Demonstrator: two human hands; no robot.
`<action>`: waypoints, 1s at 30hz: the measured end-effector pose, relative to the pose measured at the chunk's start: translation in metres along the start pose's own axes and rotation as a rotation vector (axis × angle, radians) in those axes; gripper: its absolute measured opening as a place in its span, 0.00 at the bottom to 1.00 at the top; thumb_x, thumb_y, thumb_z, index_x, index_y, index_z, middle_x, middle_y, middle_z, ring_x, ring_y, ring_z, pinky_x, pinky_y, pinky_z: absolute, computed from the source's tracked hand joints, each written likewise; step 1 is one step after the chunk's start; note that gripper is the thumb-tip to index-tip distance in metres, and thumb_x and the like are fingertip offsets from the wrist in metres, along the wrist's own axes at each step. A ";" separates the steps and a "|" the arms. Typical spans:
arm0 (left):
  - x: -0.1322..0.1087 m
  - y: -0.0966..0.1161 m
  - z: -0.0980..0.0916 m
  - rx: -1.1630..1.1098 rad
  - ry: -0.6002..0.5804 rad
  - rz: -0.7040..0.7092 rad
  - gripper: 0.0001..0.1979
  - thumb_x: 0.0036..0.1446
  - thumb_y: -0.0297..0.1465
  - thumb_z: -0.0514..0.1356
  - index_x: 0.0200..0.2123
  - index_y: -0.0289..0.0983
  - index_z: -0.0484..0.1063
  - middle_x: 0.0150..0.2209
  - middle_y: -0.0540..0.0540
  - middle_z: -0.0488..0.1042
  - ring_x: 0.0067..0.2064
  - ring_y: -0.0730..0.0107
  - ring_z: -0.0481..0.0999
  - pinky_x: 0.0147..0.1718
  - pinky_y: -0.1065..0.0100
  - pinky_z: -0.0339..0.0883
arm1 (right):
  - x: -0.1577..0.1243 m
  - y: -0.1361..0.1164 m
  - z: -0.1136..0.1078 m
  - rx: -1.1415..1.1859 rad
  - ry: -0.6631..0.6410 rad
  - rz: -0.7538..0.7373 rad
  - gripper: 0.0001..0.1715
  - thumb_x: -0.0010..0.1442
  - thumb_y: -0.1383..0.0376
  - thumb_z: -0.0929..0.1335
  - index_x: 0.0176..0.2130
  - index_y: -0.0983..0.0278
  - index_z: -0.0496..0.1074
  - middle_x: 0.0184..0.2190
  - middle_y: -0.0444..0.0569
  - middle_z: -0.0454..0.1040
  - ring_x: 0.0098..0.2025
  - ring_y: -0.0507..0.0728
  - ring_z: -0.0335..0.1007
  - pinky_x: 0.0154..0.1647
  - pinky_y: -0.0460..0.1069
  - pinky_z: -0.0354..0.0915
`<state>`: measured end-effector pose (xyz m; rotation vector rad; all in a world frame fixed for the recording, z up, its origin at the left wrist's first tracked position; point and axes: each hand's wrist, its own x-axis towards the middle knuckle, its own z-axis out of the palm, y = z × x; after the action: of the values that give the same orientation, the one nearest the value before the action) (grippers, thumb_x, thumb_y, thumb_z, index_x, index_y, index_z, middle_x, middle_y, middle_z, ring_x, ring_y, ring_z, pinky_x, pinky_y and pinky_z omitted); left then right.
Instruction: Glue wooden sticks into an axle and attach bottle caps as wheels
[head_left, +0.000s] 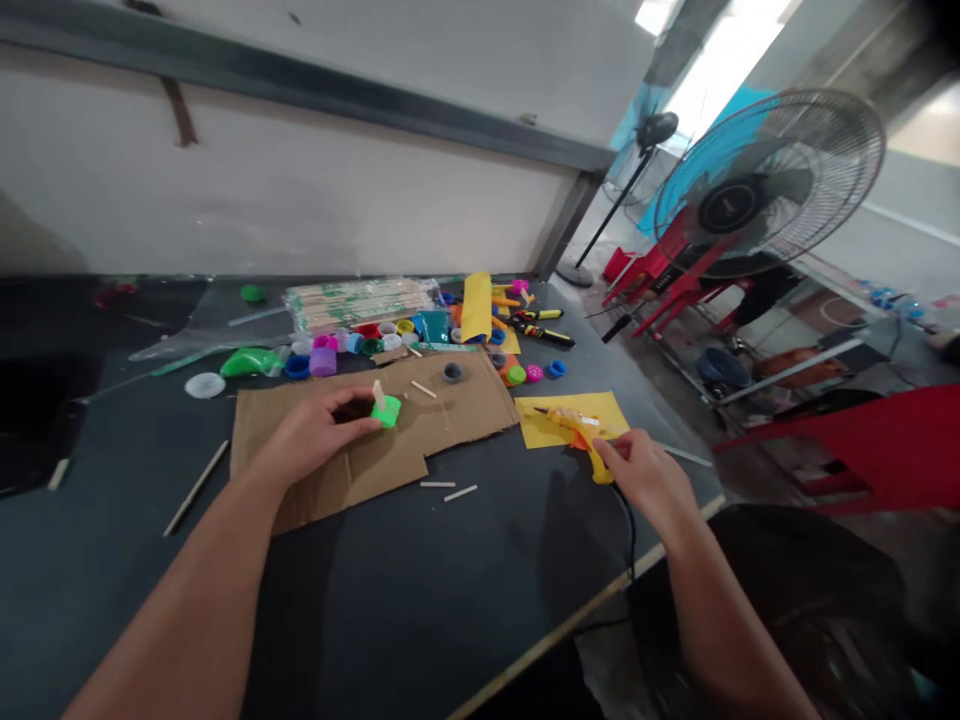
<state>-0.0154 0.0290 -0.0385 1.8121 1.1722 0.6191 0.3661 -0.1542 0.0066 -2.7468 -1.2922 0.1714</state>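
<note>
My left hand pinches a bright green block between thumb and fingers, over the cardboard. A short pale wooden piece stands up from the block. On the right, the fingers of my right hand are closed at the handle of a yellow hot glue gun. Its nozzle points left over a yellow sheet; whether the gun rests on the sheet, I cannot tell. A dark grey cap and a short stick lie on the cardboard.
Behind the cardboard are a bag of wooden sticks, coloured bottle caps and black-and-yellow cutters. Stick pieces lie in front. The gun's black cord hangs over the table edge. A fan stands at right.
</note>
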 end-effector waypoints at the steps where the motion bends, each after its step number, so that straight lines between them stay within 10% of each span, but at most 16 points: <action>1: 0.000 0.000 0.000 -0.015 -0.006 -0.001 0.22 0.48 0.43 0.64 0.45 0.40 0.75 0.44 0.45 0.78 0.43 0.58 0.77 0.44 0.58 0.70 | 0.001 0.001 0.005 -0.018 -0.042 0.015 0.24 0.57 0.45 0.62 0.35 0.62 0.68 0.34 0.53 0.76 0.38 0.62 0.73 0.29 0.50 0.57; 8: -0.001 0.003 0.000 -0.011 0.006 0.002 0.20 0.47 0.43 0.64 0.42 0.40 0.75 0.43 0.46 0.79 0.43 0.58 0.77 0.44 0.58 0.70 | 0.015 -0.001 0.019 0.127 -0.166 0.074 0.13 0.51 0.56 0.66 0.30 0.62 0.72 0.26 0.49 0.73 0.30 0.59 0.69 0.25 0.49 0.53; 15: -0.001 0.003 0.002 -0.063 -0.024 0.041 0.18 0.47 0.41 0.65 0.42 0.41 0.75 0.42 0.47 0.78 0.43 0.60 0.77 0.45 0.60 0.69 | -0.016 -0.003 0.004 1.259 -0.481 0.066 0.17 0.42 0.59 0.74 0.31 0.63 0.69 0.24 0.44 0.69 0.25 0.52 0.64 0.24 0.46 0.61; 25: 0.000 -0.002 0.004 -0.215 0.021 0.069 0.19 0.46 0.39 0.66 0.42 0.39 0.74 0.43 0.46 0.78 0.44 0.61 0.77 0.48 0.59 0.68 | -0.019 -0.133 -0.004 1.737 -1.237 -0.091 0.20 0.51 0.61 0.73 0.43 0.64 0.71 0.23 0.41 0.62 0.25 0.47 0.56 0.28 0.44 0.62; 30: -0.002 0.000 0.004 -0.224 0.046 0.065 0.20 0.45 0.40 0.67 0.41 0.39 0.73 0.42 0.46 0.78 0.42 0.63 0.77 0.46 0.59 0.69 | -0.006 -0.169 0.009 1.615 -1.248 -0.054 0.12 0.47 0.65 0.74 0.33 0.66 0.71 0.22 0.39 0.60 0.24 0.46 0.53 0.23 0.41 0.57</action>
<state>-0.0138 0.0256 -0.0405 1.6583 1.0333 0.8013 0.2324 -0.0513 0.0215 -1.0015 -0.5792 1.9716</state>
